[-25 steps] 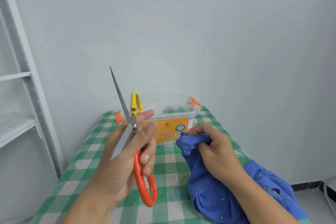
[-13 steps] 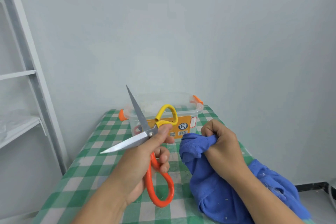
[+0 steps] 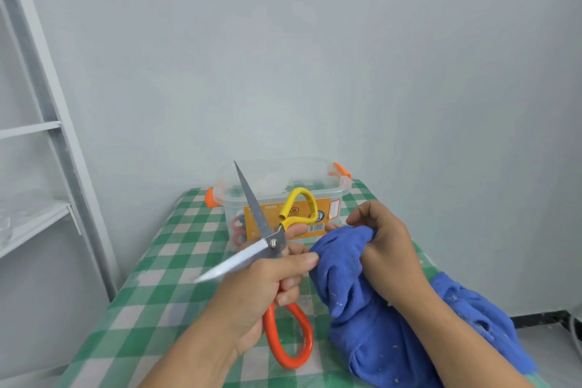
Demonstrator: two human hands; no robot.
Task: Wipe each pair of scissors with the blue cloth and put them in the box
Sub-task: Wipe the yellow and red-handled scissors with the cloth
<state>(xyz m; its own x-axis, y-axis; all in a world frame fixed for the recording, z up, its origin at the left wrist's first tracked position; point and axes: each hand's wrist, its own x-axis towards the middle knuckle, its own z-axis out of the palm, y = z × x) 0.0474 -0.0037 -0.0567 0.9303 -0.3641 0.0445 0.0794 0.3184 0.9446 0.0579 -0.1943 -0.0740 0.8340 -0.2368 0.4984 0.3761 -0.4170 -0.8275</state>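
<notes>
Scissors [image 3: 273, 243], blades apart, gripped by left hand [image 3: 252, 293] fingers; blue cloth [image 3: 362, 315] bunched in right hand [image 3: 389, 249] fingers, near box [image 3: 341, 190].

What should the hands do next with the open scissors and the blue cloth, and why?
The left hand holds the orange-and-yellow-handled steel scissors with blades spread. The right hand grips the bunched blue cloth beside them, touching no blade. So the next move is probably to bring the cloth onto a blade and wipe.
</notes>
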